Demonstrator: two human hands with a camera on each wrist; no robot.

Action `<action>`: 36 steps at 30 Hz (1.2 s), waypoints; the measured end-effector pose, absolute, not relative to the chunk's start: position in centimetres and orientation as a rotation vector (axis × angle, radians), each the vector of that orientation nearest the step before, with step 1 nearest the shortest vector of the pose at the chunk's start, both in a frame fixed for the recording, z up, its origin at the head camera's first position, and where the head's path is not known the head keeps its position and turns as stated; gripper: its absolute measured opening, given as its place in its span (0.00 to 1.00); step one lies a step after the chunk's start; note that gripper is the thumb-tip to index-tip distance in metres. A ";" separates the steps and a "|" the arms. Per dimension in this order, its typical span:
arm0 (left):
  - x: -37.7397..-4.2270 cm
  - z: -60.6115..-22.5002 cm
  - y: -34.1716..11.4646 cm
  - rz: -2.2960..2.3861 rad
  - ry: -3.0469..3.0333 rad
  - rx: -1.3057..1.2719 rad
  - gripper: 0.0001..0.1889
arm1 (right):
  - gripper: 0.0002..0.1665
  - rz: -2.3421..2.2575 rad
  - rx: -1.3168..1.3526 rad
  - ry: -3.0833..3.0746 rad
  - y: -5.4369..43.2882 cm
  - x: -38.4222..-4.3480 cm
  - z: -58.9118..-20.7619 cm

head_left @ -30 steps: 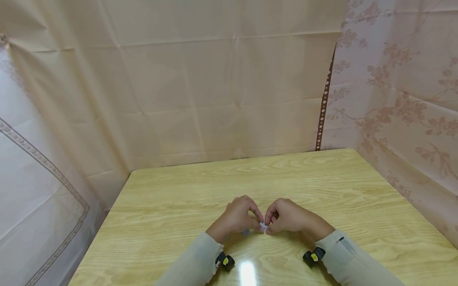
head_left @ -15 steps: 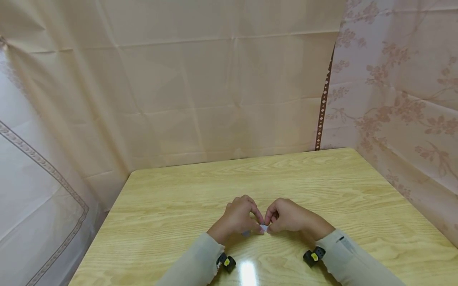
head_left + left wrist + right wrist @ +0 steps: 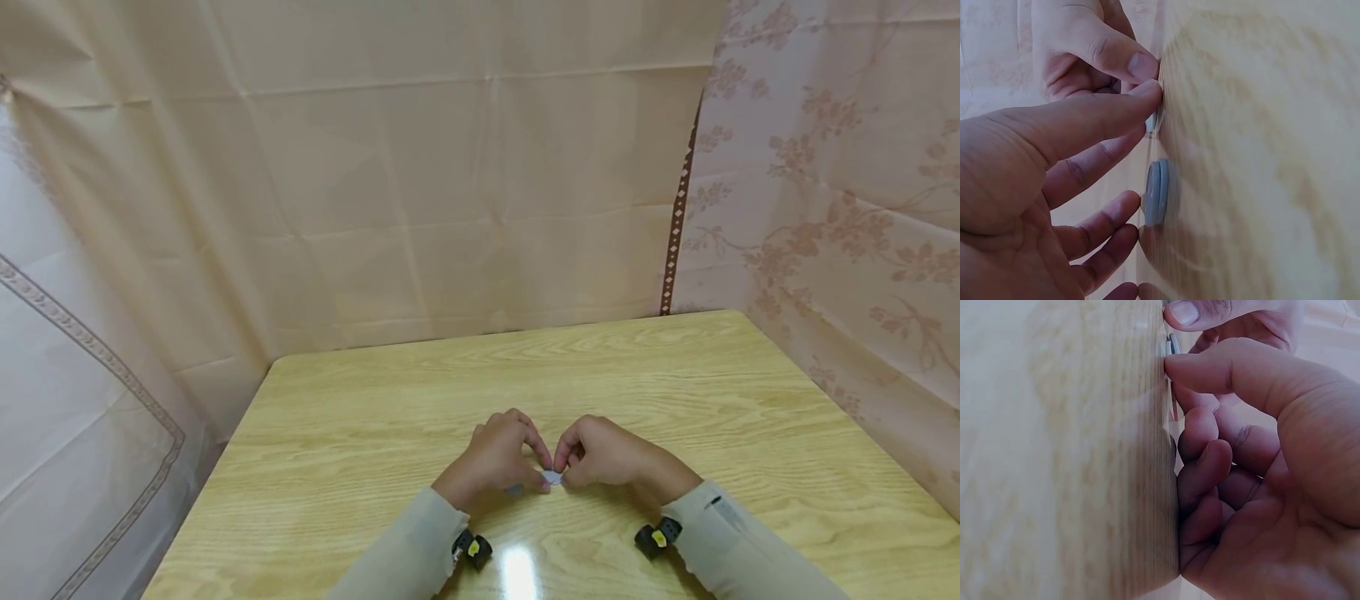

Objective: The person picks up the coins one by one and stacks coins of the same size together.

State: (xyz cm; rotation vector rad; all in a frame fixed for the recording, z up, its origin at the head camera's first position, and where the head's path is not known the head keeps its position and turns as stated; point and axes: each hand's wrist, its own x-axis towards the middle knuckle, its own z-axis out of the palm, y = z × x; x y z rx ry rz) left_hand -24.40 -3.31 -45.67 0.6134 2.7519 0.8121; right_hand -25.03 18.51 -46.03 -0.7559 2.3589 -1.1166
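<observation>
Both hands meet low over the table, slightly right of centre in the head view. A small pale-grey round disc [image 3: 552, 477] lies between their fingertips. My left hand [image 3: 501, 454] holds its left side between thumb and forefinger. From the right, the thumb and forefinger of my right hand [image 3: 607, 452] pinch the opposite edge, and that hand's other fingers curl in by the tabletop. Beneath the left hand is a second blue-grey round piece [image 3: 1157, 192], with two layers showing edge-on. In the right wrist view, the thumbs partly hide the held disc [image 3: 1172, 344].
The wood-grain table [image 3: 405, 400] spreads out around the hands. Beige cloth [image 3: 450, 192] hangs behind it, with flowered cloth [image 3: 847, 217] at the right. Each wrist bears a small black camera, such as the left one [image 3: 472, 548]. A bright reflection shows near the front.
The disc between the fingertips has turned flatter and shows more of its face. The left fingertips have shifted very slightly left; the right hand stays nearly still.
</observation>
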 end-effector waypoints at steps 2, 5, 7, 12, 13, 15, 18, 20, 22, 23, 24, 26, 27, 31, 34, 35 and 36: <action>-24.4 -45.7 -3.4 0.829 2.736 0.599 0.11 | 0.06 -1.114 -0.760 2.358 18.5 -25.1 -46.1; -24.5 -45.7 -3.4 0.847 2.725 0.594 0.10 | 0.05 -1.117 -0.765 2.356 18.6 -25.2 -46.2; -24.6 -45.6 -3.5 0.848 2.727 0.600 0.10 | 0.05 -1.117 -0.767 2.359 18.6 -25.3 -46.3; -24.6 -45.4 -3.5 0.843 2.731 0.602 0.10 | 0.04 -1.105 -0.770 2.368 18.6 -25.4 -46.4; -24.6 -45.3 -3.5 0.846 2.730 0.600 0.10 | 0.04 -1.104 -0.771 2.369 18.6 -25.4 -46.4; -24.6 -45.3 -3.5 0.847 2.731 0.602 0.10 | 0.04 -1.103 -0.774 2.372 18.6 -25.4 -46.4; -24.5 -45.2 -3.5 0.853 2.727 0.600 0.10 | 0.04 -1.108 -0.774 2.368 18.6 -25.4 -46.3; -24.5 -45.2 -3.5 0.854 2.724 0.599 0.10 | 0.04 -1.111 -0.776 2.363 18.6 -25.3 -46.4; -24.5 -45.3 -3.5 0.846 2.725 0.597 0.10 | 0.04 -1.114 -0.774 2.359 18.6 -25.3 -46.4; -24.5 -45.3 -3.6 0.844 2.726 0.600 0.10 | 0.04 -1.116 -0.774 2.357 18.6 -25.2 -46.4; -24.5 -45.4 -3.6 0.844 2.726 0.603 0.10 | 0.04 -1.116 -0.775 2.359 18.6 -25.2 -46.4; -24.5 -45.5 -3.6 0.839 2.725 0.611 0.10 | 0.04 -1.116 -0.773 2.362 18.6 -25.0 -46.4; -24.4 -45.5 -3.5 0.838 2.724 0.614 0.10 | 0.04 -1.116 -0.769 2.361 18.6 -24.9 -46.4; -24.4 -45.5 -3.5 0.848 2.718 0.611 0.10 | 0.04 -1.116 -0.771 2.366 18.6 -24.9 -46.2; -24.5 -45.5 -3.6 0.853 2.722 0.612 0.10 | 0.03 -1.116 -0.776 2.371 18.5 -25.0 -46.1; -24.5 -45.5 -3.6 0.857 2.722 0.613 0.10 | 0.03 -1.120 -0.776 2.369 18.5 -25.0 -46.1; -24.5 -45.5 -3.6 0.853 2.725 0.618 0.09 | 0.03 -1.122 -0.774 2.366 18.5 -25.0 -46.2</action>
